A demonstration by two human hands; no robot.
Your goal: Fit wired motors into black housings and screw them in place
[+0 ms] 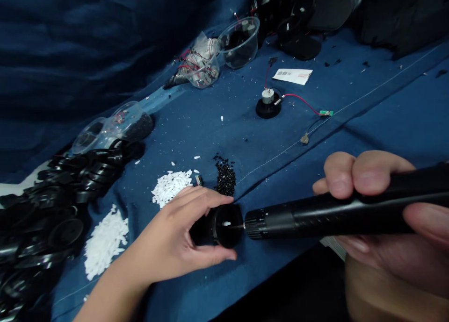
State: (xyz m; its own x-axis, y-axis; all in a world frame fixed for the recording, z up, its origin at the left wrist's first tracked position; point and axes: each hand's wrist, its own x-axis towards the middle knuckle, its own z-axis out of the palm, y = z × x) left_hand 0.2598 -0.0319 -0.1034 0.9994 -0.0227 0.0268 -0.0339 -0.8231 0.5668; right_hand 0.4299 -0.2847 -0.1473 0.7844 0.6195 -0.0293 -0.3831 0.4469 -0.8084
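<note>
Head view: left hand (171,240) curled round black housing (224,234), right hand (386,261) clasped round black screwdriver (326,219). Its rear lies outside my frame.

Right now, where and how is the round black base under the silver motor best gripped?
Grip the black base by its rim, probably from the near left: it lies flat with that edge exposed, while red wires lead off behind and to the right.
</note>
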